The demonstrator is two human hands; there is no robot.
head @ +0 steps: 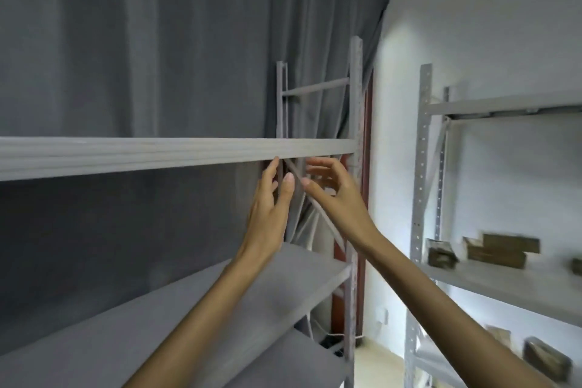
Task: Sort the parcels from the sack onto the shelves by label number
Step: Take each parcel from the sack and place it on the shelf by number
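Both the left hand (271, 198) and right hand (330, 186) are raised at frame centre, fingers loose and holding nothing, just under the upper shelf (141, 156). Several brown parcels (500, 250) already sit on the right-hand shelving (504, 288) at lower right. The sack is out of view, so what remains cannot be judged.

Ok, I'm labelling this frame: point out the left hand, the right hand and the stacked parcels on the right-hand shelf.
left hand (267, 208), head view, on the back of the hand.
right hand (341, 195), head view, on the back of the hand.
stacked parcels (500, 250), head view, on the brown front face.
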